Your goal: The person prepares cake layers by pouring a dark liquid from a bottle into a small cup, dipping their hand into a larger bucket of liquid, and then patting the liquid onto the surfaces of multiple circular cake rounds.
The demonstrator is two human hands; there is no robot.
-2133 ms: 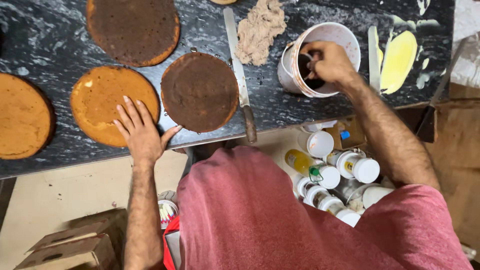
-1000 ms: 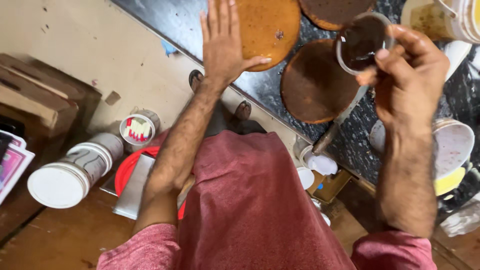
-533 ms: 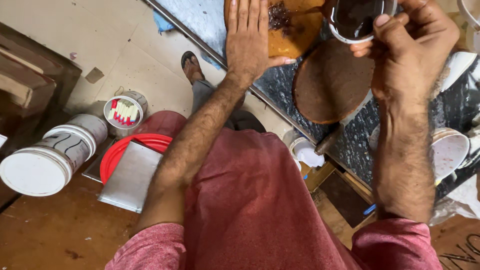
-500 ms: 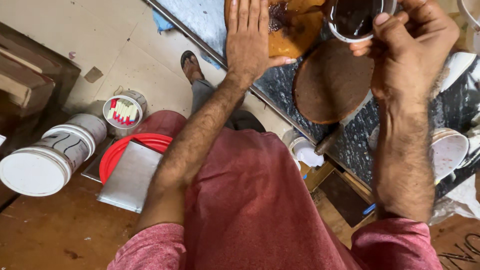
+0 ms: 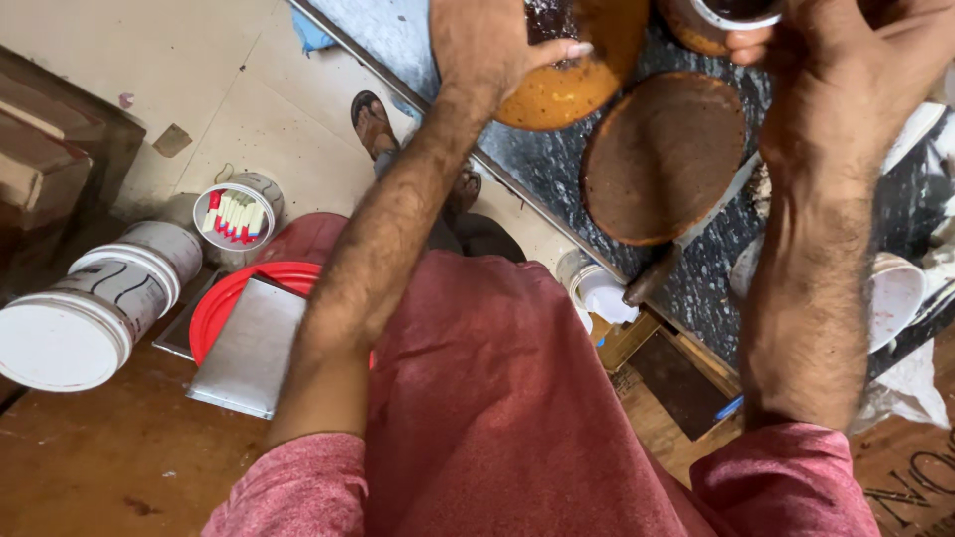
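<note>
My left hand (image 5: 487,40) lies flat on a golden round cake layer (image 5: 572,89) that rests on the dark marble counter (image 5: 537,169); dark topping shows on the cake at the frame's top edge. My right hand (image 5: 846,70) grips a small white-rimmed cup (image 5: 731,15) of dark liquid above the cakes, at the top edge. A brown chocolate cake layer (image 5: 662,159) sits on the counter below the cup. A long knife (image 5: 686,249) lies beside it, handle toward me.
White lidded buckets (image 5: 70,318) stand at the left near a red basin (image 5: 239,298) covered by a metal tray (image 5: 249,343). A small tub of sticks (image 5: 234,214) is behind. White containers (image 5: 597,293) sit under the counter, and a white bowl (image 5: 895,298) is at the right.
The view has swung from the counter down toward the floor. My right hand lifted the cup out of the bucket and carried it over the cakes; dark topping now shows on the golden cake.
</note>
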